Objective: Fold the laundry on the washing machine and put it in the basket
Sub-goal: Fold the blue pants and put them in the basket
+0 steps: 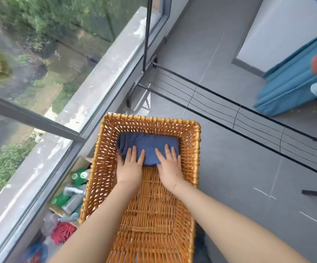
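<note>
Your left hand (pixel 130 164) and right hand (pixel 170 163) press flat, fingers (pixel 134 151) spread, on the folded navy cloth (pixel 148 145) in the wicker basket (pixel 196 149); bottles (pixel 74 192) crowd its left wall.

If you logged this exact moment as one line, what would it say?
step: placing | item: folded navy garment at far end of wicker basket | left hand: flat on it | right hand: flat on it | basket otherwise empty

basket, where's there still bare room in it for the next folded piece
The wicker basket is bare over its near half, from the folded navy garment back toward the person, between both side walls. The far end is taken: the garment fills it, with the left hand and right hand flat on it. A thin strip stays beside the garment's right edge.
</note>
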Tool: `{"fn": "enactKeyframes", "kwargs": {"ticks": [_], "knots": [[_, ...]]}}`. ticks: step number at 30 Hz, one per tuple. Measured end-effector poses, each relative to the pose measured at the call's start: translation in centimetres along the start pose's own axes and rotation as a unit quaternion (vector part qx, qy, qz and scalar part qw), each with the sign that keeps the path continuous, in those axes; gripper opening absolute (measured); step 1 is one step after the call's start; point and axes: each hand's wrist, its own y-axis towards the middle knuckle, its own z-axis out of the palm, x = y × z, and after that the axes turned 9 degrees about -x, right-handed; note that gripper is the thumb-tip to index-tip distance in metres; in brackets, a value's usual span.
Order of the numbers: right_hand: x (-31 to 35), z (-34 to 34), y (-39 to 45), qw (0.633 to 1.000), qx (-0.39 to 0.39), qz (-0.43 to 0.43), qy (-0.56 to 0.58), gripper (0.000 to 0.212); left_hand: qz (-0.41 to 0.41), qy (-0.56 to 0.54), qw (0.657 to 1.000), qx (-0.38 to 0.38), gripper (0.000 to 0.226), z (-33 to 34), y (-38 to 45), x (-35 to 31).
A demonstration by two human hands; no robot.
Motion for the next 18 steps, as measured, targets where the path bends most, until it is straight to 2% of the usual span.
{"fn": "enactKeyframes", "kwargs": {"ticks": [3, 5, 8, 12, 14, 18], "knots": [[-0.1, -3.8, -1.9, 0.992, -0.038, -0.036, 0.111, 0.057, -0.013, -0.046, 0.999, 0.026, 0.059, -2.6, -2.1, -0.8], [-0.5, -6.8, -4.0, 0.981, -0.075, -0.047, 0.17, 0.053, -0.031, -0.091, 0.995, 0.006, 0.048, -5.1, -3.8, -1.4], [-1.5, -12.0, -8.0, 0.961, -0.123, -0.04, 0.244, 0.044, -0.051, -0.126, 0.99, -0.047, 0.042, -9.5, -7.0, -3.8], [-4.3, -18.5, -12.8, 0.95, -0.153, -0.07, 0.262, 0.036, -0.059, -0.177, 0.979, -0.086, 0.042, -14.7, -11.7, -7.6], [-5.7, -21.7, -14.8, 0.948, -0.149, -0.075, 0.271, 0.039, -0.075, -0.214, 0.968, -0.105, 0.039, -17.2, -14.3, -9.6], [-7.6, -28.2, -18.2, 0.939, -0.148, -0.088, 0.298, 0.044, -0.068, -0.219, 0.958, -0.173, 0.035, -22.6, -18.8, -14.3]]}}
